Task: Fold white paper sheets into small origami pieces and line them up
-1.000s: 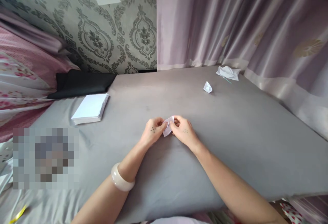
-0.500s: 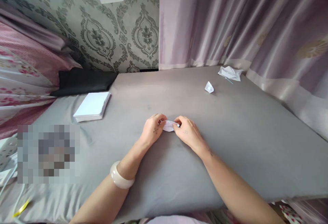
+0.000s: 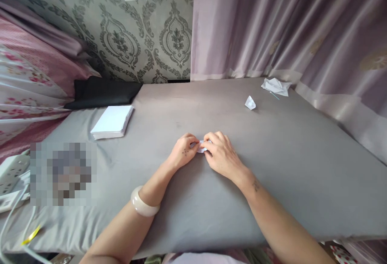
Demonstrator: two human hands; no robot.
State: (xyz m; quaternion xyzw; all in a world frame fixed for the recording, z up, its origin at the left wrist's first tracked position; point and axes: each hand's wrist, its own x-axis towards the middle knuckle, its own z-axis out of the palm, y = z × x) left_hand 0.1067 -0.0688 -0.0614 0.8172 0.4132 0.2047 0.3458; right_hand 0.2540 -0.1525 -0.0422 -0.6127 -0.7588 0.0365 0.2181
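Note:
A small piece of folded white paper (image 3: 201,147) is between my hands, low over the grey cloth-covered surface (image 3: 187,115). My left hand (image 3: 184,151) pinches its left end, thumb and fingers pressed together. Over its right side lies my right hand (image 3: 222,151), with thumb and fingertips closed on the paper and hiding much of it. Just a strip of white shows between the fingertips. A pale bangle (image 3: 144,202) circles my left wrist.
To the left lies a stack of white paper (image 3: 113,121), before a folded black cloth (image 3: 107,94). A small folded paper shape (image 3: 250,102) stands far right, near crumpled papers (image 3: 275,86) and a thin stick (image 3: 274,95). Power strips (image 3: 14,173) with cables sit at the left edge.
My right hand has shifted over the paper toward my left hand, covering more of it. The whole view has swung slightly left.

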